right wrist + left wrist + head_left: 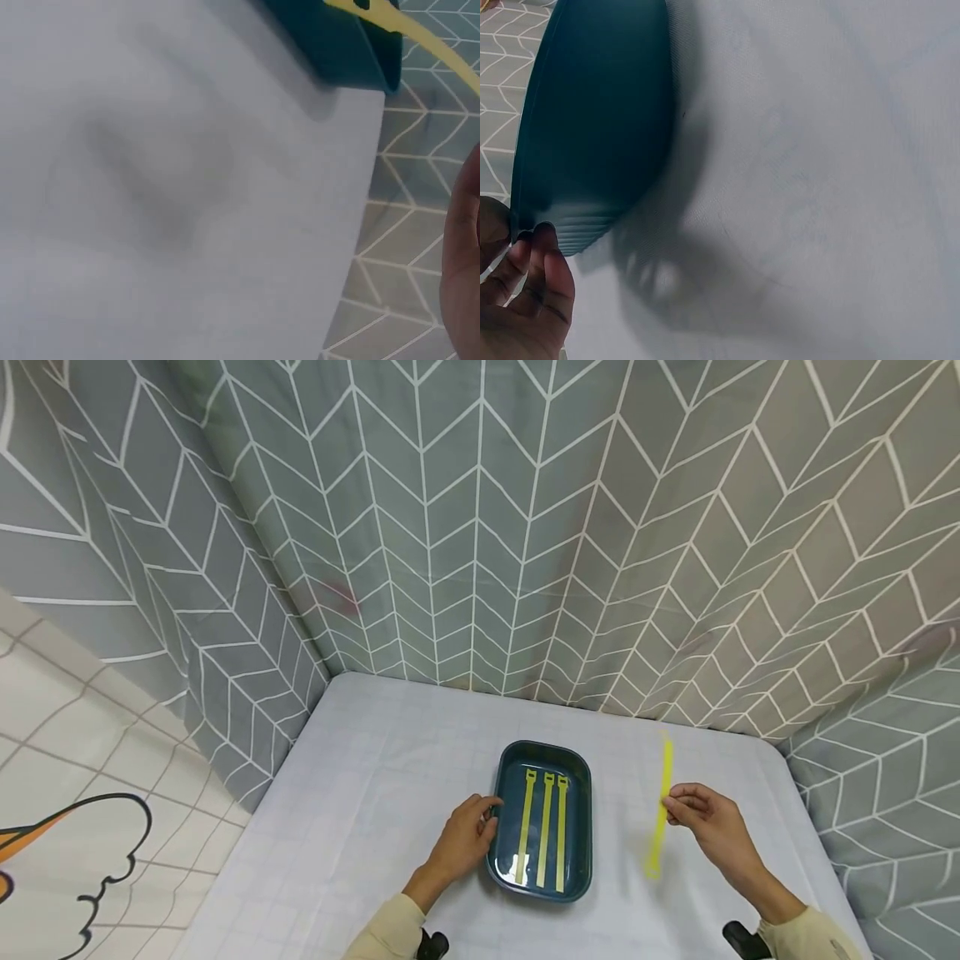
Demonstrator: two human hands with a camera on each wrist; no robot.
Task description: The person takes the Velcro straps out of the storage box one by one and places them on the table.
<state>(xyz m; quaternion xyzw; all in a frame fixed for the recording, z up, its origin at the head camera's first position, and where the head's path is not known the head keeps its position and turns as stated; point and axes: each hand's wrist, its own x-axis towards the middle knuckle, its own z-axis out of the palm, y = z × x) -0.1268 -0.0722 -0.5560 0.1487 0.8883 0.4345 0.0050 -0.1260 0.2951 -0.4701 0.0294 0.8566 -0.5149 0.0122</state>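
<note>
A dark teal rectangular tray [587, 835] rests on the white-covered table, with three yellow-green hook-and-loop cable ties [545, 835] laid side by side inside, slotted heads toward the far end. At its left rim my left hand [459, 842] grips the edge; the left wrist view shows fingertips [559, 266] against the outer wall near a ribbed corner. To the right of the tray, my right hand [708, 820] pinches another yellow cable tie [657, 839] near its middle, over the table. This tie's slotted head points down toward the near side; in the right wrist view it bends slightly.
The white cloth-covered table [360, 827] ends at patterned curtains [480, 543] at the back and both sides. A light tiled-pattern surface [112, 735] with a cartoon drawing lies off the table's left edge.
</note>
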